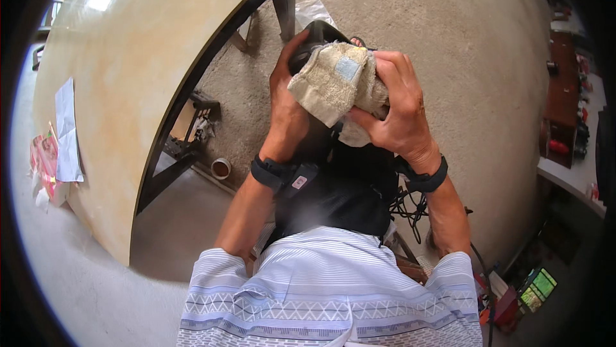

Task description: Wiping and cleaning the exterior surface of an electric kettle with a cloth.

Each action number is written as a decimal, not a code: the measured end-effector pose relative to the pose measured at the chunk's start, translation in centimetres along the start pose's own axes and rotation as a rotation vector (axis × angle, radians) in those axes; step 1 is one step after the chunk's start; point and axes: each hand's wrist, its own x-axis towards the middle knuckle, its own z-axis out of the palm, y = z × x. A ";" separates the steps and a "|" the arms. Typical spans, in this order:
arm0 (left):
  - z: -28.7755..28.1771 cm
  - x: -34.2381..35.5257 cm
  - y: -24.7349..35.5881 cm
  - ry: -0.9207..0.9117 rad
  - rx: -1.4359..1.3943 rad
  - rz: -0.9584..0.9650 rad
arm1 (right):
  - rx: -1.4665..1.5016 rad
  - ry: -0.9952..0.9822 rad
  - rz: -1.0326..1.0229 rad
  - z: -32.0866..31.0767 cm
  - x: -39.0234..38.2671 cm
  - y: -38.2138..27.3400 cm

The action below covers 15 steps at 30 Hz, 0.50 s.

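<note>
Concrete floor below, both hands' grip clamped: left hand on black object, right hand on blue-labelled beige towel.

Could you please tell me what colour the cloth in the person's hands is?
The cloth is beige with a small pale blue patch; head view.

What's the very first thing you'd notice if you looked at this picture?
Right in the middle, the right hand presses a fluffy beige towel against a black object that the left hand holds from the side. Both wrists wear black bands. To the left curves a big pale tabletop with papers lying near its far left edge.
</note>
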 end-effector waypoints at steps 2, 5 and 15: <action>0.0 0.2 -0.1 0.026 -0.035 -0.002 | -0.020 0.043 0.008 0.5 0.4 0.0; 0.3 -0.2 -0.1 0.026 -0.255 -0.085 | -0.052 0.068 0.061 1.0 0.5 -0.2; 1.0 0.1 1.4 0.138 -0.179 -0.174 | -0.103 0.217 0.395 2.8 3.4 0.2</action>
